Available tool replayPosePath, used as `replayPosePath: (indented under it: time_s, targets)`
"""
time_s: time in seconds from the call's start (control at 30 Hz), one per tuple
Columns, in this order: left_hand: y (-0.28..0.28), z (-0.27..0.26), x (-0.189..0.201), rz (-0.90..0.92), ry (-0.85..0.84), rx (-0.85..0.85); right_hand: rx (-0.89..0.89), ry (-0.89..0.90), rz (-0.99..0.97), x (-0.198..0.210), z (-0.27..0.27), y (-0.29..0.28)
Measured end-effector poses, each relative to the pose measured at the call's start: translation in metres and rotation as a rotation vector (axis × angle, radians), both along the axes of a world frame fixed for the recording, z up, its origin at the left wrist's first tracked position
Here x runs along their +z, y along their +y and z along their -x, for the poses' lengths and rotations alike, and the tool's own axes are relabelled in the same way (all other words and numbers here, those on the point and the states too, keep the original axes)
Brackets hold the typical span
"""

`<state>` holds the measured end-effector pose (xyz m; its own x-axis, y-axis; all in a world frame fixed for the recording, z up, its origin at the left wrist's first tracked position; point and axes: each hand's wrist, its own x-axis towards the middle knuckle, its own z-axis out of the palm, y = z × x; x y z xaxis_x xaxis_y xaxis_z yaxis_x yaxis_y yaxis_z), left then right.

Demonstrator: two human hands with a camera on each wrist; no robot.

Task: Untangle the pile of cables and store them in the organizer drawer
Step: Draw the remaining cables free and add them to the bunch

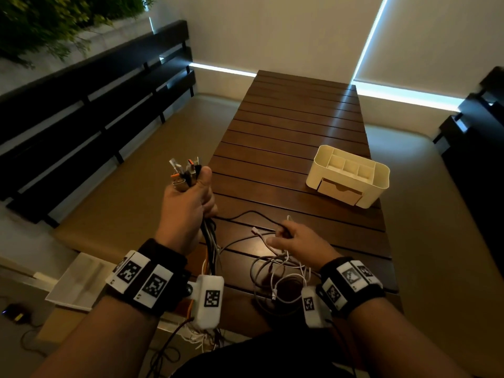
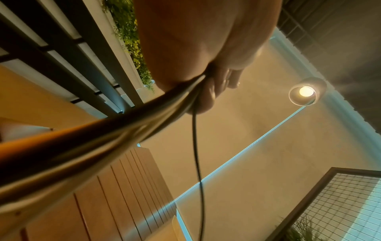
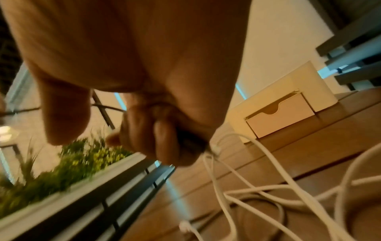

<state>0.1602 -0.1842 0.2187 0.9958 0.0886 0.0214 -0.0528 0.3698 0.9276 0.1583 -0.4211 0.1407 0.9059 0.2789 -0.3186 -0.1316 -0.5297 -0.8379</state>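
My left hand (image 1: 188, 203) is raised off the table's left edge and grips a bundle of cables (image 1: 211, 241), with several plugs (image 1: 185, 171) sticking up above the fist. In the left wrist view the bundle of cables (image 2: 103, 138) runs out of the fist (image 2: 206, 78). My right hand (image 1: 294, 242) rests low over the table and grips a black cable (image 1: 253, 214) together with white cable ends. Its curled fingers (image 3: 164, 138) show in the right wrist view. A loose tangle of white and grey cables (image 1: 281, 282) lies on the table. The cream organizer (image 1: 347, 175) has its drawer (image 1: 338, 190) slightly pulled out.
The slatted wooden table (image 1: 294, 126) stretches away from me. A dark slatted bench back (image 1: 90, 105) runs along the left. A white tray (image 1: 73, 285) lies on the floor at the lower left. Beige floor surrounds the table.
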Motion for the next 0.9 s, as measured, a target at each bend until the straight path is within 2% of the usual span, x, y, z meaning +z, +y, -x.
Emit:
replayPosePath:
  time_s: [0.07,0.1,0.23,0.3,0.47,0.57,0.7,0.73,0.83,0.9]
  targets:
    - [0.003,-0.001,0.000,-0.017,0.003,-0.013,-0.002,0.048,-0.157,0.011,-0.004,-0.007]
    - [0.005,-0.001,0.000,-0.027,0.001,-0.023,-0.002,0.055,-0.174,0.015,-0.005,-0.011]
    - [0.000,0.000,-0.001,-0.039,0.010,-0.056,0.010,-0.021,-0.006,0.037,-0.001,-0.009]
    - [-0.008,0.003,-0.002,-0.043,-0.003,-0.092,0.019,-0.098,-0.015,0.048,0.003,0.001]
    - [-0.023,0.008,-0.005,-0.023,-0.004,-0.155,0.213,-0.201,0.018,0.058,0.009,0.039]
    - [-0.017,0.008,-0.002,0.021,-0.001,-0.125,0.218,-0.149,-0.018,0.054,0.011,0.044]
    - [-0.007,0.007,0.004,0.078,0.001,-0.063,0.073,0.050,-0.306,0.043,0.012,0.037]
    - [-0.004,0.007,0.006,0.093,-0.004,-0.047,0.066,0.067,-0.326,0.040,0.012,0.034]
    - [0.003,0.006,0.011,0.125,-0.027,-0.026,0.059,0.054,-0.230,0.028,0.014,0.028]
    - [0.006,0.008,0.010,0.148,-0.011,-0.026,0.097,0.015,-0.084,0.024,0.019,0.027]
